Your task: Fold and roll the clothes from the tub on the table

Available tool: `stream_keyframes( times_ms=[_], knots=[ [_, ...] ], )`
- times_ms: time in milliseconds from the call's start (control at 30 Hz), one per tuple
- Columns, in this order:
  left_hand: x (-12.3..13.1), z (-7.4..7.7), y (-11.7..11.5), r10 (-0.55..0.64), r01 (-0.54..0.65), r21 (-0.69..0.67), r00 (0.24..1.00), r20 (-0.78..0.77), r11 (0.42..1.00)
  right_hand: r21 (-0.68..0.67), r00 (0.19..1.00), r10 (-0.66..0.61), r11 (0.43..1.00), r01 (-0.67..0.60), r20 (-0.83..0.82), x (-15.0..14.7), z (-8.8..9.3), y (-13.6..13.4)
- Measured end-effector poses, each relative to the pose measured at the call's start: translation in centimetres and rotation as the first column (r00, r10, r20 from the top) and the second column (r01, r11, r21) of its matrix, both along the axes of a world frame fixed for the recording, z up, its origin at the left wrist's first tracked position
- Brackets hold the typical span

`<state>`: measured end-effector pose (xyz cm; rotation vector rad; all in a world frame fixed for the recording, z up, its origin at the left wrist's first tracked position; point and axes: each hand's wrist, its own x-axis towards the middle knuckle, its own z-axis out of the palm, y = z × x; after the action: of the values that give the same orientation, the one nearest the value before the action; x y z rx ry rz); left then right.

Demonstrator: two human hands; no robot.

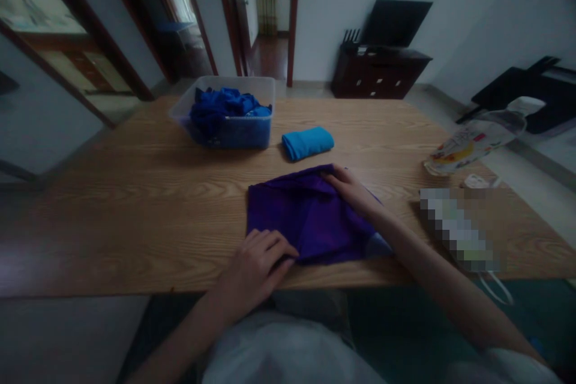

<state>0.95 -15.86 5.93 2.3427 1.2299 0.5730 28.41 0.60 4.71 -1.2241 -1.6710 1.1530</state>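
A purple cloth (310, 222), probably a garment, lies spread on the wooden table in front of me, with a fold running along its far side. A pale patch shows at its near right corner. My left hand (265, 255) is closed on the near left edge, thumb and fingers pinched together. Farther away, my right hand (344, 183) grips the far edge, its forearm passing over the right end of the cloth. Just beyond lies a folded bright blue cloth bundle (308, 143). Parts of the purple cloth under the fingers are hidden.
A clear plastic bin (265, 93) of dark blue clothes (225, 108) stands at the back left of the table (135, 216). To the right are a clear bottle (477, 138) with a white cap, a small white object (477, 181) and a blurred-out item (454, 228) with a cord.
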Motion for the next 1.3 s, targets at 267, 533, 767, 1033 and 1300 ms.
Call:
stream_keyframes(
  times_ms=[267, 533, 767, 1033, 1300],
  knots=[
    [8.8, 0.5, 1.7, -0.164, 0.197, 0.123, 0.958, -0.235, 0.973, -0.053, 0.971, -0.073, 0.995, 0.087, 0.228, 6.2, -0.5, 2.7],
    [10.2, -2.1, 1.9, -0.153, 0.189, 0.127, 0.956, -0.25, 0.974, -0.015, 0.921, 0.007, 1.0, -0.001, 0.39, 10.5, 0.5, -2.1],
    [4.9, -3.6, -0.9, -0.143, 0.149, 0.088, 0.987, -0.066, 0.985, 0.155, 0.901, -0.043, 0.988, -0.027, 0.431, 9.2, -1.5, -1.5],
    [3.3, -3.4, 0.1, -0.241, 0.251, 0.132, 0.966, -0.087, 0.959, 0.117, 0.9, -0.127, 0.989, 0.086, 0.416, 10.3, -0.8, 2.4],
    [3.3, -3.7, 1.1, -0.244, 0.258, 0.149, 0.964, -0.107, 0.954, 0.095, 0.872, -0.183, 0.983, 0.157, 0.455, 14.4, -0.3, -0.2]
  ],
)
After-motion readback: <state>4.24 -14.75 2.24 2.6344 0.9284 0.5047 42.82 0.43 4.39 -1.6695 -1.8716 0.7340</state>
